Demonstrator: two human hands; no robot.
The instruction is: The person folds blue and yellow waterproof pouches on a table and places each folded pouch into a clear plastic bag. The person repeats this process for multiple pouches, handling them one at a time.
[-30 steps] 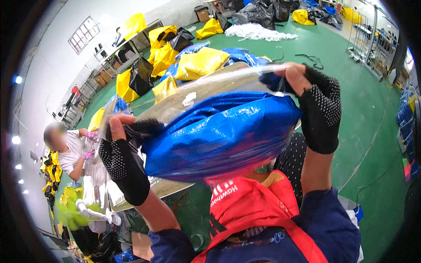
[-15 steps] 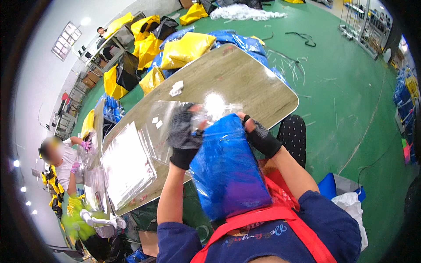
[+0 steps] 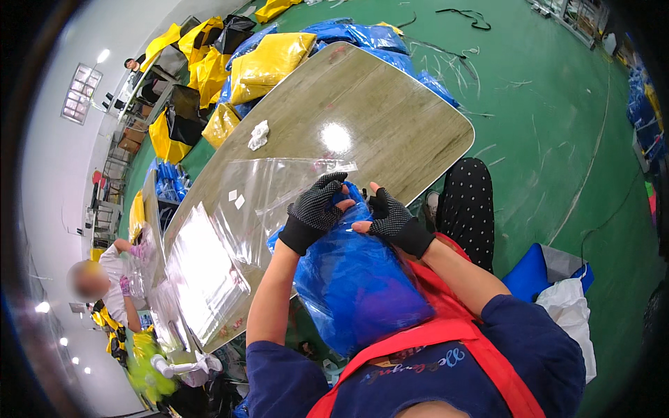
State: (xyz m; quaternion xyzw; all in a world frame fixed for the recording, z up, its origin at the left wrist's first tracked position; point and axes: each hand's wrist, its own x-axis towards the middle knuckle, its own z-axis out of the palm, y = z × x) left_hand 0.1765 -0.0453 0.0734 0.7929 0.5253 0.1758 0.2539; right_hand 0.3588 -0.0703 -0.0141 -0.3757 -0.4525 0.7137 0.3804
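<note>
A folded blue bundle in a clear plastic bag rests against my lap and the red apron, with its far end at the table's edge. My left hand, in a black dotted fingerless glove, is closed on the upper left of that bag. My right hand, gloved alike, pinches the bag's upper right, thumb pointing toward the left fingers. What lies under the fingers is partly hidden. Loose clear plastic bags lie flat on the wood-grain table, just beyond my left hand.
A stack of glossy clear bags lies at the table's left. A crumpled white scrap sits farther back. Yellow packages and blue ones are piled beyond the table. At left, a co-worker in gloves handles clear plastic.
My left hand has come down from the loose bags onto the bundle's upper end. My right hand has moved inward beside it. The whole view has shifted a little.
</note>
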